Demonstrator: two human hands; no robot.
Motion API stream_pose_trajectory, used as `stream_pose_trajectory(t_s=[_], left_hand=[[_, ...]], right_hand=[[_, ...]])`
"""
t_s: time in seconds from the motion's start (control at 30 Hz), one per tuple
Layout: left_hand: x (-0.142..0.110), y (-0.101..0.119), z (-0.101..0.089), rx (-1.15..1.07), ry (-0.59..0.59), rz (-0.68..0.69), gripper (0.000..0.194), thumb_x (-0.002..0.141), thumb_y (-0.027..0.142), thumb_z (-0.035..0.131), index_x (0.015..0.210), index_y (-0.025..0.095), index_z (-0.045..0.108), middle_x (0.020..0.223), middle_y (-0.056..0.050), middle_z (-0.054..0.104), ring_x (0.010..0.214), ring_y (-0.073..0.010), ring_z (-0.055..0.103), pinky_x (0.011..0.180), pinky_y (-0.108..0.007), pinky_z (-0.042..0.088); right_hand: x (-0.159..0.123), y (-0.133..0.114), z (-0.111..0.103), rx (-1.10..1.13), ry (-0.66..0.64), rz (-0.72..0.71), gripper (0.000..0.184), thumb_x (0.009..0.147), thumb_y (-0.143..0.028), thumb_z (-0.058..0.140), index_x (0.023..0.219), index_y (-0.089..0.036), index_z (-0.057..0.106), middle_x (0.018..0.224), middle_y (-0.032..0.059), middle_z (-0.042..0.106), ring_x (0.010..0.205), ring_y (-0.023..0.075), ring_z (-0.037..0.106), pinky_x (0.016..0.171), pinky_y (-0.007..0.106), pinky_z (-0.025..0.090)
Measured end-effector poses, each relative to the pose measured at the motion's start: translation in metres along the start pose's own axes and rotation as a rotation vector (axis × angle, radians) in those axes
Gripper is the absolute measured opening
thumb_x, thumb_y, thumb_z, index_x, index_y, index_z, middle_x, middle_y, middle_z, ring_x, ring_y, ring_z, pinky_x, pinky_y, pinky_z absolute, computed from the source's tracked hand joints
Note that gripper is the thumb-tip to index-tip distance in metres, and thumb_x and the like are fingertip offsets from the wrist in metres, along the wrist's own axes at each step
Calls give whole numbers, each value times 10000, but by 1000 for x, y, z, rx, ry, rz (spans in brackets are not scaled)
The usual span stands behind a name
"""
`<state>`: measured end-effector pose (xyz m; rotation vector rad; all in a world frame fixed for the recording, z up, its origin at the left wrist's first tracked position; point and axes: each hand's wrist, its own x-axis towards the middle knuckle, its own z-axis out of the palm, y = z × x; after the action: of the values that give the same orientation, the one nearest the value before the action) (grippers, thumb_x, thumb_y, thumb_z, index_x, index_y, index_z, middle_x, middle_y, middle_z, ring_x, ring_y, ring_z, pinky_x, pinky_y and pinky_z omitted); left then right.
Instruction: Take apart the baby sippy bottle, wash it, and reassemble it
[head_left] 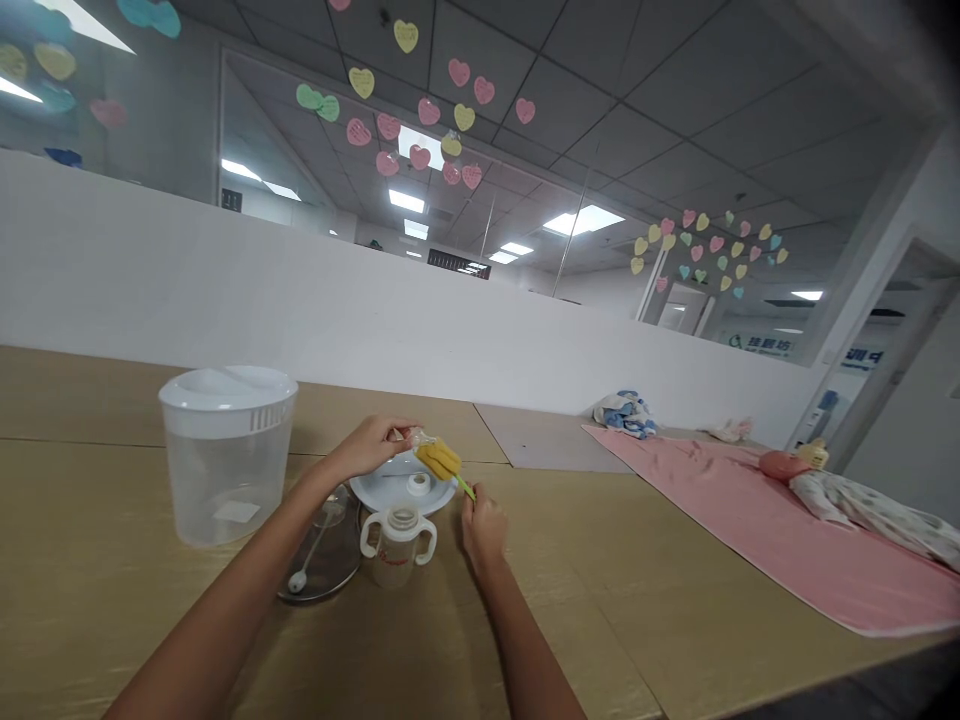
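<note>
- head view: the left hand [375, 445] is closed in a pinch on a clear piece [421, 437].
- the right hand [486, 522] is wrapped round the green handle of a brush [439, 459], its yellow head up at the clear piece; whether they touch, i cannot tell.
- below the two grips, a white bowl [373, 493] sits on the table [525, 620], with a white ring [418, 484] in it.
- nearer the person than the grips, between the forearms, the two-handled bottle [397, 548] stands upright, open at the top.
- left of the bottle, a dark tray [339, 570] bears a straw [298, 581] and a clear cap [332, 506], partly behind the left forearm.
- well left of the left grip stands a lidded tub [227, 460].
- well right of the right grip lies a pink cloth [757, 510].
</note>
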<state>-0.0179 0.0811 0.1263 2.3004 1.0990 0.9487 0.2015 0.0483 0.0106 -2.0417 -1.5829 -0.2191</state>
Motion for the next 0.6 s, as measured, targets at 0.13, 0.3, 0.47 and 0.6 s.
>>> stream_pose_trajectory(t_s=[0.13, 0.3, 0.47, 0.6], left_hand=[[-8, 0, -14, 150, -167, -56, 511, 687, 266, 448, 1161, 158, 607, 907, -46, 669, 682, -156, 559, 678, -248, 428], [-18, 3, -28, 253, -342, -192, 500, 590, 177, 421, 1011, 178, 691, 909, -39, 689, 733, -184, 596, 675, -249, 435], [-25, -6, -35, 191, -534, -279, 505, 472, 110, 406, 884, 173, 691, 667, -1, 695, 716, -190, 619, 633, -233, 438], [-27, -23, -32, 59, -558, -386, 480, 454, 94, 450, 898, 186, 610, 632, 9, 694, 648, -185, 634, 570, -237, 457]], right_hand=[[5, 4, 0, 45, -18, 154, 340, 948, -315, 295, 980, -176, 604, 782, 79, 669, 686, 180, 613, 537, 243, 287], [8, 7, -1, 38, -24, 170, 360, 949, -334, 284, 953, -172, 605, 803, 90, 672, 714, 195, 625, 527, 255, 280], [6, 5, 0, 39, -27, 137, 345, 946, -324, 295, 965, -178, 607, 808, 88, 675, 714, 201, 624, 532, 255, 285], [7, 5, -1, 54, -28, 163, 339, 944, -301, 297, 974, -174, 610, 825, 91, 680, 725, 202, 625, 541, 255, 292]])
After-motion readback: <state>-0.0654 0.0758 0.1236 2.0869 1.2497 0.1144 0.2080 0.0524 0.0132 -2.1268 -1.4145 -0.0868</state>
